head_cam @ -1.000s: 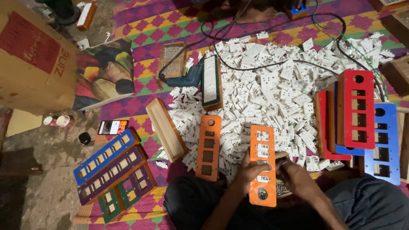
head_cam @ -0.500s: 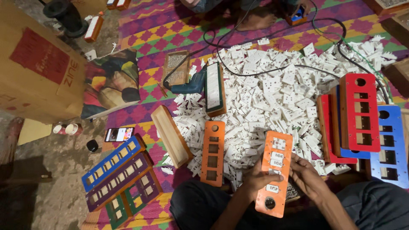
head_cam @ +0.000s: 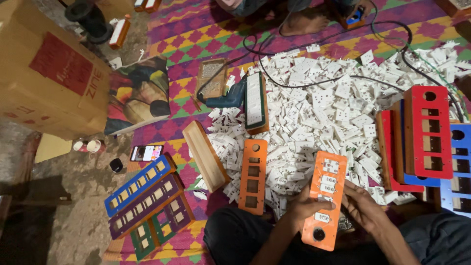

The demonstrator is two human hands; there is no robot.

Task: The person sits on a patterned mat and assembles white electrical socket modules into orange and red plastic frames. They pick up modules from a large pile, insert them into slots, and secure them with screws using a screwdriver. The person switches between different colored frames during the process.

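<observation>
An orange faceplate (head_cam: 324, 198) with a row of rectangular cut-outs and a round hole near its lower end is held upright over the lap, low and right of centre. The left hand (head_cam: 301, 208) is closed around its left edge, thumb laid across the front. The right hand (head_cam: 363, 206) is curled against its right edge, fingertips touching the plate beside a white switch module seated in a cut-out. Several cut-outs are already filled with white modules.

Just behind the plate, a large heap of white switch modules (head_cam: 333, 108) is spread over a patterned floor mat (head_cam: 196, 44) in purple, yellow and green. A second orange faceplate (head_cam: 252, 176), with empty cut-outs, lies to the left on the heap's edge. Red and blue plates (head_cam: 431, 132) are stacked at the right. Blue, purple and green plates (head_cam: 147, 203) lie fanned at lower left.

At upper left stands a large brown cardboard box (head_cam: 44, 83), bearing a red rectangular label on its side. A smartphone (head_cam: 145, 152) with a lit screen lies below it. Black cables (head_cam: 304, 44) are looped across the top.
</observation>
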